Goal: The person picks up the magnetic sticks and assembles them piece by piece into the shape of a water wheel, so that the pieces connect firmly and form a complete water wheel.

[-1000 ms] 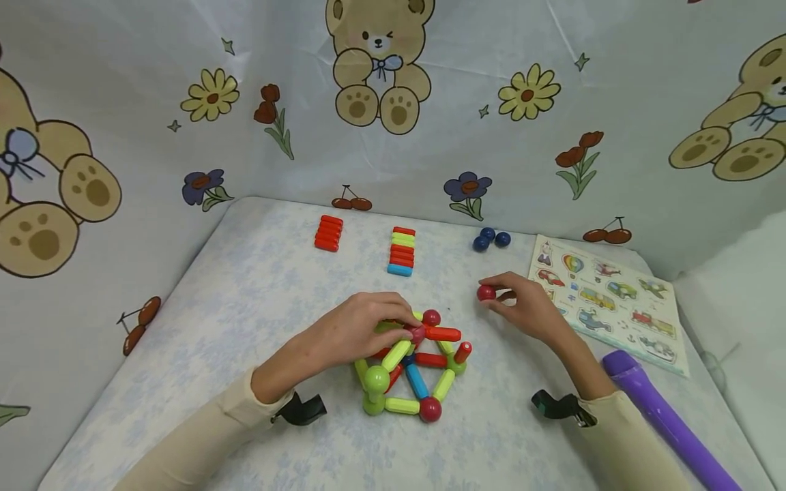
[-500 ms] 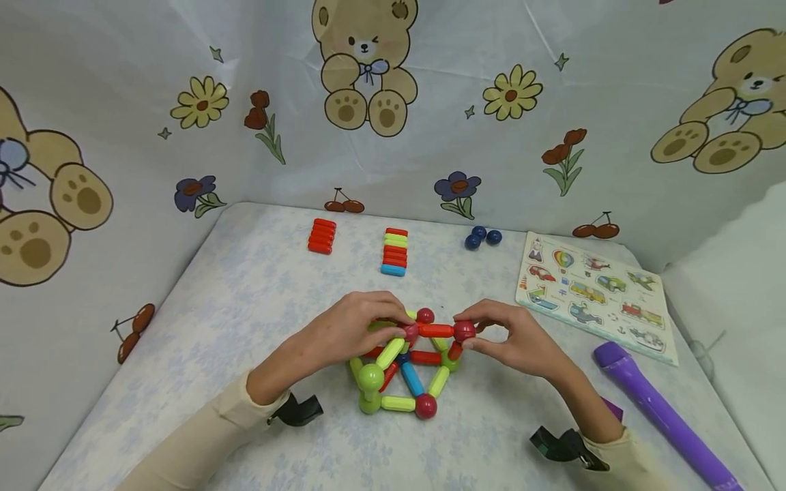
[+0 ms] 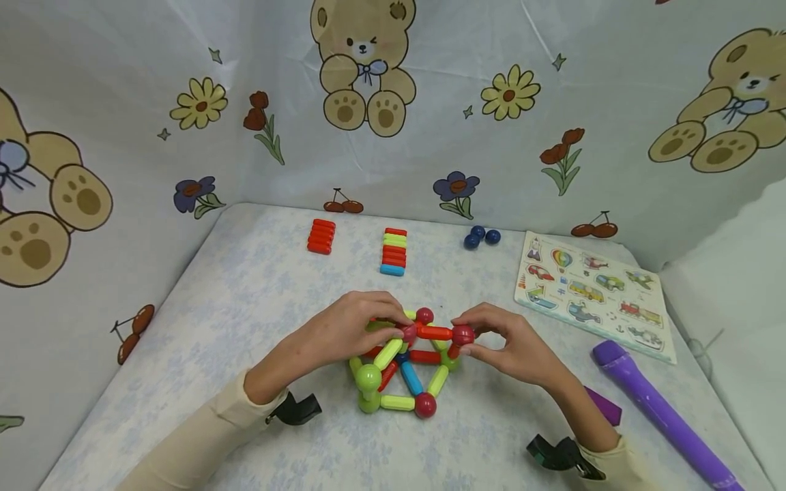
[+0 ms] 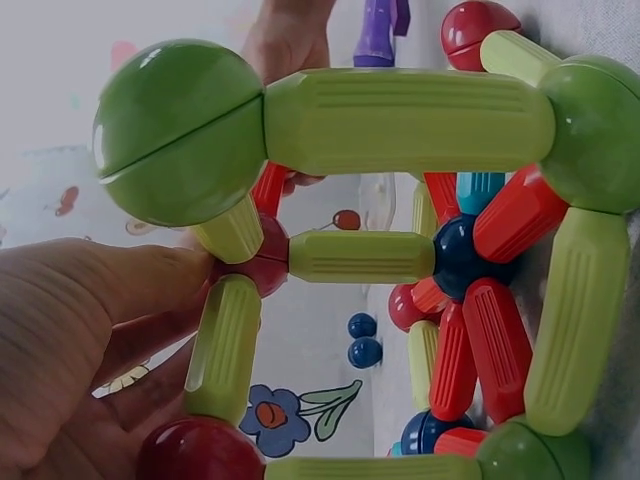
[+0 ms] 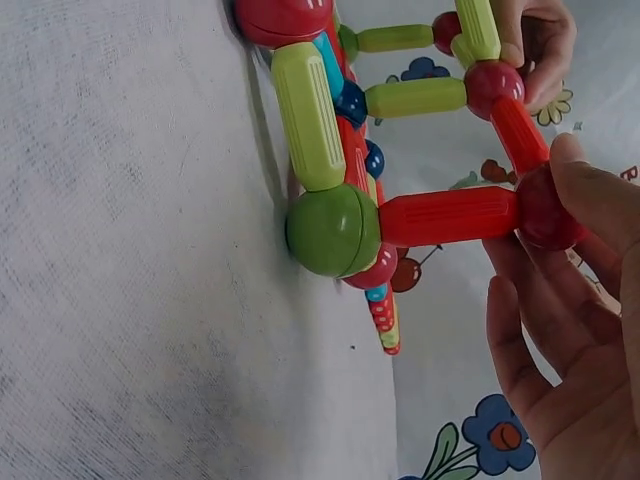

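A frame of rods and balls stands on the table, with lime rods (image 3: 398, 403), red rods, a blue rod (image 3: 411, 378) and green balls (image 3: 369, 377). My left hand (image 3: 350, 329) pinches the red ball (image 4: 262, 258) at its top middle. On the right side, my right hand (image 3: 512, 341) pinches another red ball (image 3: 463, 335) between thumb and fingers. That ball touches the end of a level red rod (image 3: 435, 333) and the top of an upright red rod (image 5: 450, 216), which rises from a green ball (image 5: 333, 230). The left hand covers part of the frame's back left.
Loose red rods (image 3: 321, 236) and a mixed row of rods (image 3: 394, 251) lie at the back. Several dark blue balls (image 3: 471, 242) sit right of them. A picture board (image 3: 592, 293), a purple stick (image 3: 663, 416) and a flat purple piece (image 3: 604, 406) lie at right.
My right hand has brought the red ball leftward from beside the board to the frame, against the two red rods' ends. My left hand keeps its pinch on the top ball.
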`<state>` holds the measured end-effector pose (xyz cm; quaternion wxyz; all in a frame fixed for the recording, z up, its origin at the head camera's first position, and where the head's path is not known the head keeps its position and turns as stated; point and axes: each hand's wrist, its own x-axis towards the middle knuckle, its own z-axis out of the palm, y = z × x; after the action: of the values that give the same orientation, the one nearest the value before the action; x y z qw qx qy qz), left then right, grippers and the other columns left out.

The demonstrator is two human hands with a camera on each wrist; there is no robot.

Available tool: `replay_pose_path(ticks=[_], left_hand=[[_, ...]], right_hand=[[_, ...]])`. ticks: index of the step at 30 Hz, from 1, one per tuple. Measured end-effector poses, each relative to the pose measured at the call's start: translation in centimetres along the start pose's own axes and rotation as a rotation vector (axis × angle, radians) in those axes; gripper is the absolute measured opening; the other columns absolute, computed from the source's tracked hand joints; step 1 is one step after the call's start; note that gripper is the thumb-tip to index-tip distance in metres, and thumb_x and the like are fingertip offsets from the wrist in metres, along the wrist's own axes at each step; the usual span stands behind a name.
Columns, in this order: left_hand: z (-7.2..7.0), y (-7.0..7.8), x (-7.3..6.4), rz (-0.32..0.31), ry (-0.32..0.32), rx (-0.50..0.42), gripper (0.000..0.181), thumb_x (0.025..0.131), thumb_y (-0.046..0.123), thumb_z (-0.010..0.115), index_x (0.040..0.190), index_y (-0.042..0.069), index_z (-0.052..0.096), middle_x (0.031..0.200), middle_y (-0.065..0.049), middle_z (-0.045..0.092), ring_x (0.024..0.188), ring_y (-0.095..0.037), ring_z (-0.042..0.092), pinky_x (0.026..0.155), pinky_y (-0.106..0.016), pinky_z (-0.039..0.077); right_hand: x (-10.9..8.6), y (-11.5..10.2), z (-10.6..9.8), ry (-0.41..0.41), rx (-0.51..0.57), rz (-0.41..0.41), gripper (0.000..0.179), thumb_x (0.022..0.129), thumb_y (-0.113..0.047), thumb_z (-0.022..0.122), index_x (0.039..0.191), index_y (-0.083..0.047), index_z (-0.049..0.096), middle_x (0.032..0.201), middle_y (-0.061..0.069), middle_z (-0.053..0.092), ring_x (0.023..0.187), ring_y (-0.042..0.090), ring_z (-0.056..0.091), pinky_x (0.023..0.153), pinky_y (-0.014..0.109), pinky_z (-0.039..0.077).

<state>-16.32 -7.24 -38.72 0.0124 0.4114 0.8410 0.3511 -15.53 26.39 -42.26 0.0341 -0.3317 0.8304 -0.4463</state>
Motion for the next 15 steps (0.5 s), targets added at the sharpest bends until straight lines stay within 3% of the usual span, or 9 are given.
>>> replay_pose_path(ticks=[7,11,15], left_hand=[[-0.2,-0.1,-0.1,0.0,-0.012,-0.007,0.021,0.098,0.014,0.081,0.119,0.011,0.083,0.115,0.002,0.075,0.104,-0.017,0.072,0.09,-0.028,0.062],[-0.4,0.0,-0.1,-0.013,-0.032,-0.009,0.023,0.099,0.015,0.081,0.121,0.012,0.082,0.117,0.003,0.076,0.105,-0.013,0.071,0.092,-0.03,0.062],[-0.5,0.2,0.0,-0.022,-0.048,0.002,0.025,0.098,0.017,0.081,0.123,0.013,0.082,0.119,0.003,0.077,0.109,-0.01,0.071,0.096,-0.024,0.059]], right_hand=[[1.8,1.4,-0.9,-0.067,0.027,0.027,0.031,0.104,-0.007,0.071,0.135,-0.009,0.071,0.125,0.009,0.073,0.109,0.022,0.073,0.098,0.033,0.06],[5.2,3.0,-1.2,-0.107,-0.048,0.051,0.028,0.11,-0.014,0.064,0.135,-0.005,0.071,0.126,0.01,0.074,0.11,0.026,0.073,0.098,0.033,0.06],[9.4,4.6,-0.8,-0.167,-0.146,0.009,0.028,0.108,-0.012,0.065,0.135,-0.003,0.071,0.13,0.013,0.073,0.115,0.027,0.071,0.096,0.04,0.061]])
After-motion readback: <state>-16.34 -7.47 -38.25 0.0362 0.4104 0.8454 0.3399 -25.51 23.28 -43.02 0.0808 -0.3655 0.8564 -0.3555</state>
